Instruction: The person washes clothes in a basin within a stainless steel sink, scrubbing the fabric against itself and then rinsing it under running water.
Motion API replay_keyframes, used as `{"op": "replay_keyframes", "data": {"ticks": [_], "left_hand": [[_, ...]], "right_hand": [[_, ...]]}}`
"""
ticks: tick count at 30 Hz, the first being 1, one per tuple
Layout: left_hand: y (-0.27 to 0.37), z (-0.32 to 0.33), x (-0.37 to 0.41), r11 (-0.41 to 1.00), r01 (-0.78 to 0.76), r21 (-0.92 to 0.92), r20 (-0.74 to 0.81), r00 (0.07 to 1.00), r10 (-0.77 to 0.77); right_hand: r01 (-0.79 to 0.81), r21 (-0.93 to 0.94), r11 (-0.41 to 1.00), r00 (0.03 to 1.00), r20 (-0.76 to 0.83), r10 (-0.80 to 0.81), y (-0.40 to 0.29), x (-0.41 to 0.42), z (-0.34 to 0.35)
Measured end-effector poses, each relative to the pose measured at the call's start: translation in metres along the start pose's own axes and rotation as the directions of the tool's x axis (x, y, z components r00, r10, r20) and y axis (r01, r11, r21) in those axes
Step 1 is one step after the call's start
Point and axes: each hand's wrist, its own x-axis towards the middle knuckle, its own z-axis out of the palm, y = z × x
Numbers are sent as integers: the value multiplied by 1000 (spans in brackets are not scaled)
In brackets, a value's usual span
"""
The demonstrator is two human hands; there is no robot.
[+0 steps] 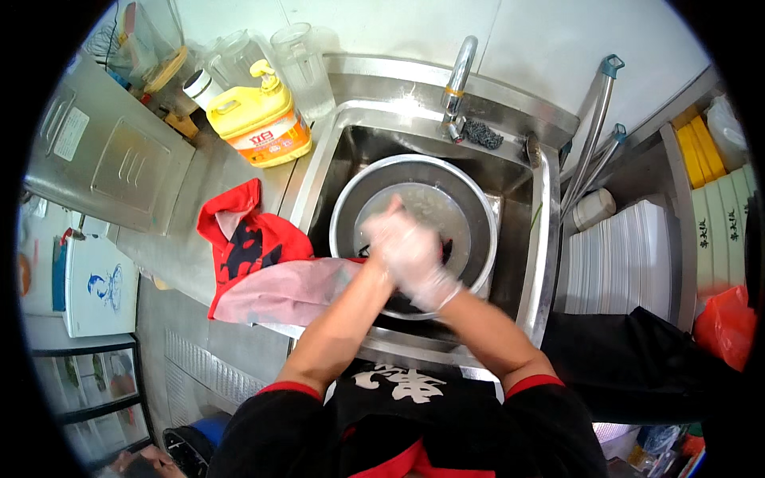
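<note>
My left hand (382, 233) and my right hand (418, 254) are pressed together over a round metal basin (340, 230) standing in the steel sink (520, 257). Thin clear gloves show on the hands, which are blurred. Cloudy water (460, 230) fills the basin's bottom, and dark cloth partly shows beneath the hands. What lies between the palms is hidden. A red cloth with black print (263, 239) and a pinkish underside drapes from the left counter towards the basin, behind my left forearm.
A yellow pump bottle of detergent (260, 128) stands left of the sink, beside clear pitchers (305, 71). The faucet (460, 77) rises at the sink's back edge, near a steel-wool scrubber (483, 135). A large steel container (119, 143) occupies the left counter; stacked white containers (621, 263) sit right.
</note>
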Motion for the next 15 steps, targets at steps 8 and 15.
{"op": "replay_keyframes", "data": {"ticks": [8, 15], "left_hand": [[38, 10, -4, 948, 17, 319, -40, 999, -5], [55, 23, -8, 619, -134, 774, 279, 949, -143]], "right_hand": [[45, -36, 998, 996, 80, -42, 36, 35, -42], [-410, 22, 912, 837, 407, 366, 18, 38, -77]]}}
